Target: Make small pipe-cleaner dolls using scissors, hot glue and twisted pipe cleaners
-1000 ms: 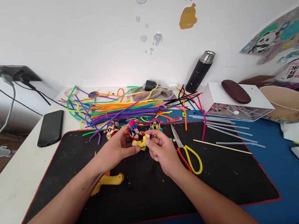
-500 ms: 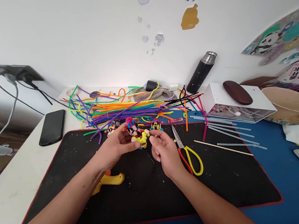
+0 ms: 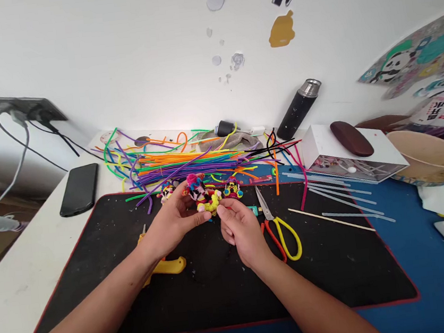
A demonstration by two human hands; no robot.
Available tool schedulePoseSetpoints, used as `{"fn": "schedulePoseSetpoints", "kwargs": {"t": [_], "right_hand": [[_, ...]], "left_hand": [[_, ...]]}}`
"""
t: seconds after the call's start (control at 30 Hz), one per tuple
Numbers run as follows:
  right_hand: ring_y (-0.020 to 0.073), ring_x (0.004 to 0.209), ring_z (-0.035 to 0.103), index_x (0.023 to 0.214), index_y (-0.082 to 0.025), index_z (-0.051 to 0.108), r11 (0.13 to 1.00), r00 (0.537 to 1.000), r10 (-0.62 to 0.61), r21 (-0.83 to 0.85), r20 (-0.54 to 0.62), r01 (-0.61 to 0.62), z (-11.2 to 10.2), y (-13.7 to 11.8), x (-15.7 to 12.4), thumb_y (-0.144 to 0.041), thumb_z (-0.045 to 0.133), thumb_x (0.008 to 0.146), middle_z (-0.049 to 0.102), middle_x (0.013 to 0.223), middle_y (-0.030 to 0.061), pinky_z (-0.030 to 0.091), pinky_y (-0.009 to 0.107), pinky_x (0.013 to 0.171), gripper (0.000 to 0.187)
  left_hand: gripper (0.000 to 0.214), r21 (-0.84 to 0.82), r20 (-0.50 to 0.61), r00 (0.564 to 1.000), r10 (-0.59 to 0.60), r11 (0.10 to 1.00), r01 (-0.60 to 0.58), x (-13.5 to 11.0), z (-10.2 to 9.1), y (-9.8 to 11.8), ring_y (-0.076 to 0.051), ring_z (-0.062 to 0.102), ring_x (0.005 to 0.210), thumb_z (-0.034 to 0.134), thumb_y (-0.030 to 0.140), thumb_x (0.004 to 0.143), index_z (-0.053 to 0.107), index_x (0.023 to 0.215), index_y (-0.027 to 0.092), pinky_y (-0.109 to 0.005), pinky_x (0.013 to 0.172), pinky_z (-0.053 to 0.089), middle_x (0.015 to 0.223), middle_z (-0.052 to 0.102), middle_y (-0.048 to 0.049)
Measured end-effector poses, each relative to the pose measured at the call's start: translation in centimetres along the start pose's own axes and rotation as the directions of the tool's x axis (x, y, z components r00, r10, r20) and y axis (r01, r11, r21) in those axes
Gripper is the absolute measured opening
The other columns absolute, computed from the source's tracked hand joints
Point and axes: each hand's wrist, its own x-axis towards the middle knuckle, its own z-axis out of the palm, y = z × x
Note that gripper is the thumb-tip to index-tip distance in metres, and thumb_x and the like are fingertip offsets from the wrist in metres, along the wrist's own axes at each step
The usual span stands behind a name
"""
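My left hand (image 3: 171, 219) is closed round a small pipe-cleaner doll (image 3: 197, 189) with a pink top, a black-and-white face and a bent yellow piece (image 3: 211, 205) across its front. My right hand (image 3: 243, 231) pinches the right end of that yellow piece between thumb and fingers. Fingers hide much of the doll's lower part. Two similar figures stand behind on the black mat: a left figure (image 3: 166, 190) beyond my left hand, and a right figure (image 3: 232, 187) beyond my right. Scissors (image 3: 277, 227) with red and yellow handles lie just right of my right hand.
A yellow glue gun (image 3: 169, 266) lies partly under my left forearm. Loose pipe cleaners (image 3: 189, 162) are heaped at the back. Clear glue sticks (image 3: 345, 195) and a thin wooden stick (image 3: 328, 219) rest on the right. A phone (image 3: 79, 189), black flask (image 3: 299, 107) and white box (image 3: 316, 147) stand around.
My right hand has shifted slightly left and down, its fingertips now further onto the yellow piece. A teal object beside the scissors has come into sight. The left hand keeps its hold.
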Motion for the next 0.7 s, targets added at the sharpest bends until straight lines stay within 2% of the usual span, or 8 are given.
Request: {"fn": "schedulePoseSetpoints", "kwargs": {"t": [0.17, 0.43, 0.57, 0.7], "right_hand": [[0.0033, 0.039, 0.026, 0.095, -0.021, 0.062, 1.0, 1.0, 0.009, 0.018, 0.007, -0.009, -0.03, 0.25, 0.18, -0.053, 0.088, 0.077, 0.046, 0.054, -0.0124, 0.019, 0.019, 0.036, 0.045], [0.0027, 0.038, 0.026, 0.092, -0.02, 0.062, 0.998, 1.0, 0.027, 0.05, -0.002, -0.027, -0.13, 0.27, 0.36, -0.048, 0.088, 0.077, 0.045, 0.053, -0.0128, 0.017, 0.019, 0.037, 0.041], [0.0026, 0.038, 0.026, 0.092, -0.02, 0.063, 0.997, 0.999, 0.044, 0.061, -0.003, -0.044, -0.21, 0.17, 0.31, -0.046, 0.089, 0.076, 0.044, 0.053, -0.0127, 0.016, 0.02, 0.038, 0.04], [0.0025, 0.038, 0.024, 0.09, -0.019, 0.064, 0.994, 0.997, 0.073, 0.083, -0.002, -0.073, -0.26, 0.01, 0.24, -0.044, 0.09, 0.074, 0.043, 0.052, -0.013, 0.015, 0.021, 0.038, 0.04]], "left_hand": [[0.089, 0.045, 0.03, 0.999, 0.036, 0.998, -0.037, 0.02, 0.21, -0.33, -0.031, 0.068, 0.124, 0.093, 0.028, 0.073, 0.05, 0.15, 0.027, -0.046, 0.107, 0.057, 0.132, 0.072, -0.0089], [0.077, 0.035, 0.081, 0.996, 0.042, 0.998, -0.045, -0.18, 0.03, -0.42, -0.03, 0.07, 0.123, 0.09, 0.028, 0.078, 0.052, 0.145, 0.025, -0.043, 0.104, 0.06, 0.133, 0.073, -0.0097], [0.061, 0.032, 0.082, 0.996, 0.043, 0.998, -0.046, -0.21, -0.07, -0.16, -0.03, 0.069, 0.125, 0.089, 0.029, 0.081, 0.06, 0.135, 0.023, -0.043, 0.108, 0.058, 0.135, 0.073, -0.0103], [0.059, 0.028, 0.068, 0.996, 0.054, 0.998, -0.056, -0.06, -0.16, -0.2, -0.03, 0.07, 0.125, 0.093, 0.028, 0.076, 0.064, 0.127, 0.023, -0.043, 0.111, 0.056, 0.133, 0.074, -0.0089]]}}
